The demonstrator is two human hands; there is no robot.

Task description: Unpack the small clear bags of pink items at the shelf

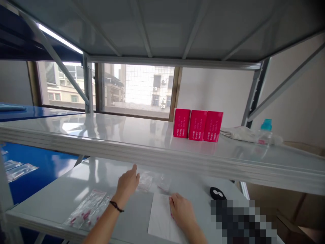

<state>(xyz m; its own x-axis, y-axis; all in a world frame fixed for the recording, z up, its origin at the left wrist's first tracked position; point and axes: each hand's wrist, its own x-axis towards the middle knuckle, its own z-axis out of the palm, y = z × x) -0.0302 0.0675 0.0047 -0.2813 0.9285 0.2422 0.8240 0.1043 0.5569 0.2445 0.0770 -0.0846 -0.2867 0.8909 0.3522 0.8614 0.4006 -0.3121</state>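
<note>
I look at a white shelf unit. On the lower shelf my left hand (127, 183), with a dark band on the wrist, reaches forward with fingers apart toward a clear plastic bag (149, 181) lying flat; whether it touches the bag I cannot tell. My right hand (180, 209) rests flat on a white sheet of paper (162, 218), with something pink just showing under its fingers. Three magenta boxes (198, 124) stand side by side on the upper shelf (114, 135).
Clear packets with pink contents (87, 207) lie at the lower shelf's front left. A small black object with white eyes (217, 193) sits right of the paper. A folded cloth (240, 133) and a teal-capped bottle (265, 133) lie on the upper shelf. A blue shelf (33, 169) stands left.
</note>
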